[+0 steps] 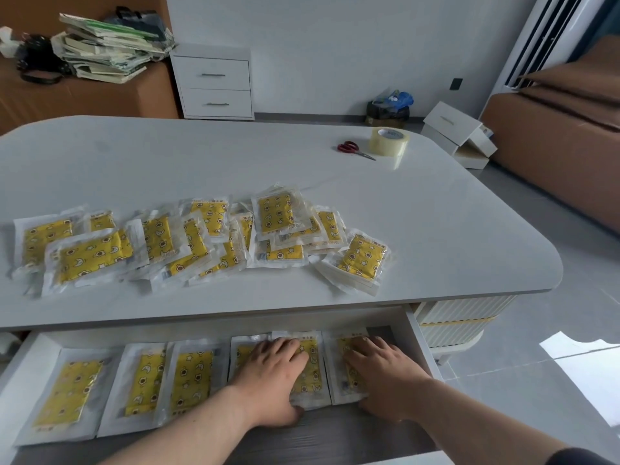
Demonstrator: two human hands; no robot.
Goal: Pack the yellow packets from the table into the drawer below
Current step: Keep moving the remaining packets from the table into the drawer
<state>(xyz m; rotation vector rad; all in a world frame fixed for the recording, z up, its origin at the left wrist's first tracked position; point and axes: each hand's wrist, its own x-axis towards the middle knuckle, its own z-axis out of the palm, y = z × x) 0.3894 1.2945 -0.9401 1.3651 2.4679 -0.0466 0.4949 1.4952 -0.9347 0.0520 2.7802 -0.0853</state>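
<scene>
Several yellow packets (188, 243) in clear wrappers lie in a loose heap across the near part of the white table (302, 156). Below the table edge the drawer (419, 333) is pulled out, with a row of yellow packets (189, 377) laid flat side by side inside it. My left hand (271, 377) presses flat on a packet (312, 367) in the right half of the row, its thumb at the packet's near edge. My right hand (382, 374) lies flat on the rightmost packet (345, 344), fingers spread.
Red-handled scissors (352, 148) and a roll of clear tape (389, 141) sit at the table's far right. A white two-drawer cabinet (214, 85) stands against the wall, with piled papers (107, 45) to its left. Boxes (459, 139) lie on the floor right of the table.
</scene>
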